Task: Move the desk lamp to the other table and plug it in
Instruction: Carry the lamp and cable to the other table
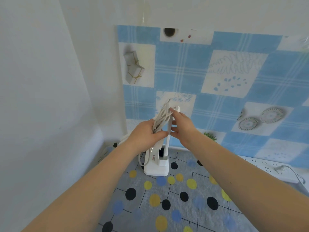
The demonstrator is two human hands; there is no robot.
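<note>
Head view, landmark: lamp [165, 144], white, base standing on the counter [167, 206] near its far left corner, close to the wall.

Left of the lamp stem: left hand [147, 133], fingers curled and clamped on a bundle of coiled white cord [161, 118]. Bundle's long axis runs steeply up and slightly right, from the palm to just above the lamp's top. A loose loop of cord hangs by the base on its left side.

At the stem: folded arm rises near-upright from the base, passing between the two hands. Cord bundle lies against its upper part.

Right of the stem: right hand [182, 124], fingers half spread, fingertips touching the top of the bundle and the stem; not closed round either, as far as can be seen. A small round white piece shows just above its fingertips; cannot tell what it is.

Well right of the lamp, along the counter's far edge: power strip [270, 168], one plug already in it.

Judgement: lamp looks placed; cord must be unwound, then led rightward to the strip. Right hand is nearer.
</note>
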